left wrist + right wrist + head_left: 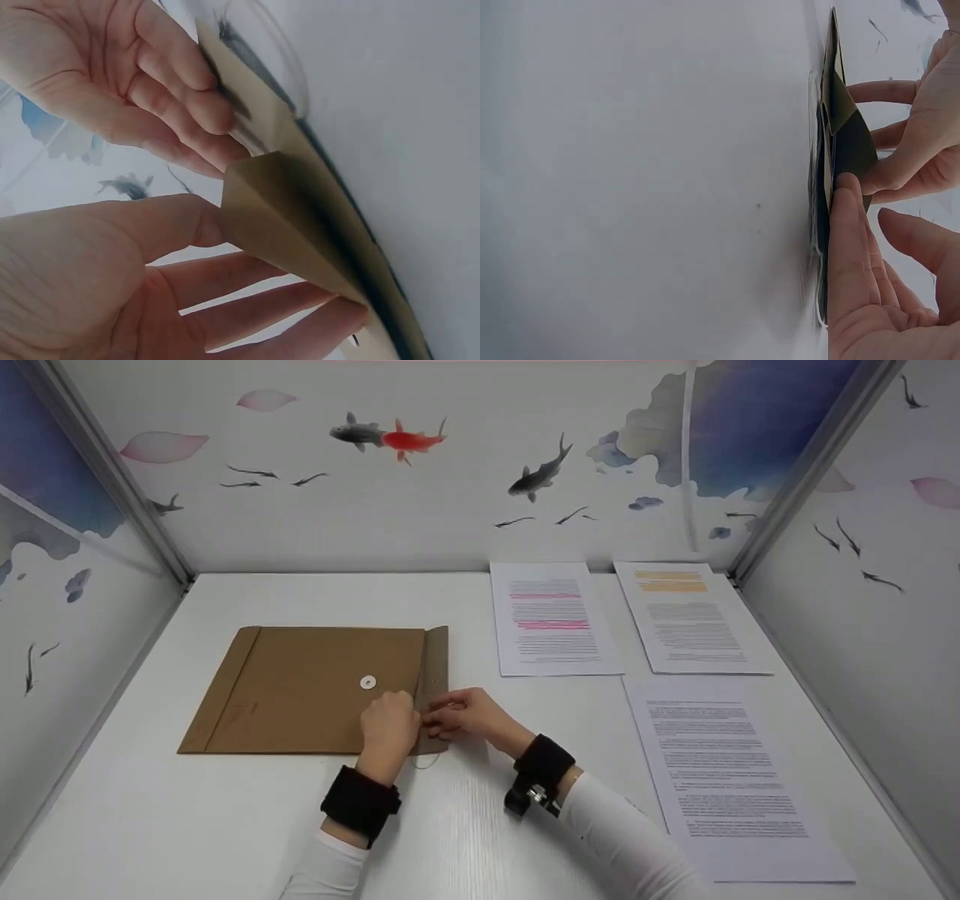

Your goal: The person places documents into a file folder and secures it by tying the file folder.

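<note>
A brown paper envelope [300, 690] lies flat on the white table [225, 825], with a white round button [367, 682] and its flap [436, 660] at the right end. Both hands meet at the flap's near corner. My left hand [409, 727] pinches the raised flap corner [277, 217] between thumb and fingers [300, 315]. My right hand [439, 720] lies beside it, one straight finger [847, 232] touching the envelope's edge [831, 112]. A thin string [427, 763] trails off the near corner.
Three printed sheets lie to the right: one with pink highlights [551, 619], one with orange highlights [690, 615], and a plain one [731, 780] nearer me. Walls painted with fish [405, 439] close in the table at the back and both sides.
</note>
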A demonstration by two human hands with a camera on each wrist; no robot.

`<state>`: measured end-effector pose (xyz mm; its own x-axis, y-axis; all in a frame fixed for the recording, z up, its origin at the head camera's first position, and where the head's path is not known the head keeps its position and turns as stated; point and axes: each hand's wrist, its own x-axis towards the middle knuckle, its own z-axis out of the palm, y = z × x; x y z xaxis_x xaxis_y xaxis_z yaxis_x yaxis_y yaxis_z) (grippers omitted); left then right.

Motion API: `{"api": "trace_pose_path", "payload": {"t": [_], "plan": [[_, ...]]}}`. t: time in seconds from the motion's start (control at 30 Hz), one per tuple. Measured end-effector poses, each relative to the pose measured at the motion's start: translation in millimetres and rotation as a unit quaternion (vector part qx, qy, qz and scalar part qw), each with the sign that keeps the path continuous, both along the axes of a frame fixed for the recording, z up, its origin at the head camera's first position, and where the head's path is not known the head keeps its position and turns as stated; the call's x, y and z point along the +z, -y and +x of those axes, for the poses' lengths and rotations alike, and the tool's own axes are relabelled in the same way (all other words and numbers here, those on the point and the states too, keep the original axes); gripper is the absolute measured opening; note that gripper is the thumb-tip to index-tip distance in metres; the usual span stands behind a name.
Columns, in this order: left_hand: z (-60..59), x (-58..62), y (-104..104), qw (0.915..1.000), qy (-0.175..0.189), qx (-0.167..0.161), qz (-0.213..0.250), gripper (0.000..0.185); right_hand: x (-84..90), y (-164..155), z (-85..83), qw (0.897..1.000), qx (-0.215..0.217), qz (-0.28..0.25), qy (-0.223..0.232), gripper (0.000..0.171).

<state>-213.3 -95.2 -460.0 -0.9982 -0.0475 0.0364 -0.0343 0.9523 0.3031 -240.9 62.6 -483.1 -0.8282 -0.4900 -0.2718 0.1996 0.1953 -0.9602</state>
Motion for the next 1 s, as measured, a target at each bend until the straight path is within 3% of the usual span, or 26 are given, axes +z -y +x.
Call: {"api": "trace_pose_path", "payload": {"t": [0.27, 0.47, 0.77, 1.0], "plan": [[2.2, -1.9, -6.6, 0.9993, 0.019, 0.000, -0.031, 0.023, 4.5, -23.5, 4.6, 1.000, -0.002, -0.001, 0.012, 0.040], [8.4, 1.1, -4.6, 0.9991, 0.019, -0.016, -0.034, 0.027, 14.0, -53.9, 11.3, 0.999, -0.003, 0.031, -0.008, 0.043], [25.6, 4.3, -9.2, 0.9969, -0.048, -0.062, -0.008, 0.026, 23.5, -110.2, 21.5, 0.994, -0.013, 0.095, -0.059, 0.045], [39.8, 7.9, -21.0, 0.9822, -0.141, -0.119, -0.036, 0.022, 28.0, -150.4, 29.4, 0.980, -0.029, 0.145, -0.130, 0.043]]}}
